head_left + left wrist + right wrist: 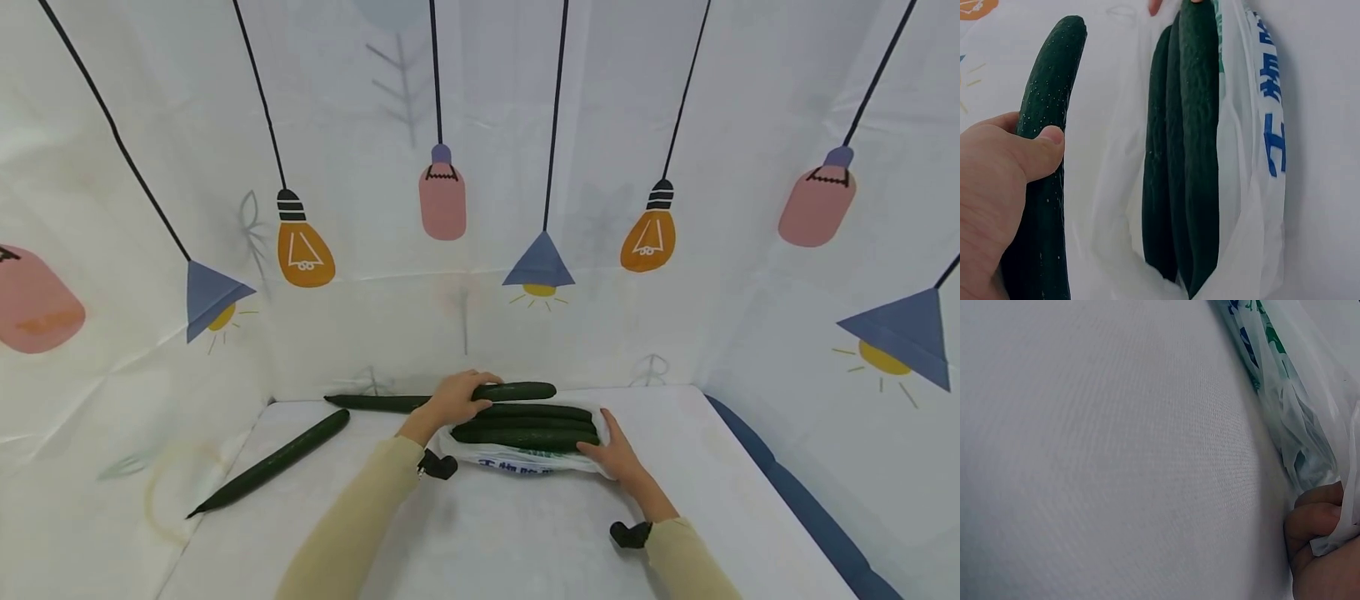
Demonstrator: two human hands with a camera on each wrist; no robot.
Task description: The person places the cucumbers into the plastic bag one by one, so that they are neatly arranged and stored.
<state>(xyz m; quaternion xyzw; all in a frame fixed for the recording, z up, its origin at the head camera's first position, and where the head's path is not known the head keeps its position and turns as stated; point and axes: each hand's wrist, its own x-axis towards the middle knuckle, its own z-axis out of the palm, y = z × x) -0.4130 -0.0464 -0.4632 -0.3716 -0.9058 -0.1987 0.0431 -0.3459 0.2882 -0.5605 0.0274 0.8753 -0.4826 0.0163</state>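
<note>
My left hand (453, 398) grips a long dark green cucumber (519, 391) around its middle, just behind the white plastic bag (468, 451). Thumb and fingers wrap the cucumber (1054, 69) in the left wrist view. Three more cucumbers (1200, 144) lie side by side in the bag's opening, which faces up. At the bag's right end, my right hand (618, 454) holds the plastic. Its curled fingers (1313, 522) have the bag's edge between them in the right wrist view, where the cucumbers are hidden.
Another cucumber (277, 460) lies slantwise on the white table (525, 542), left of the bag. Behind and beside the table hangs a white cloth (480, 325) printed with lamps and bulbs. A blue strip (795, 500) runs along the right edge.
</note>
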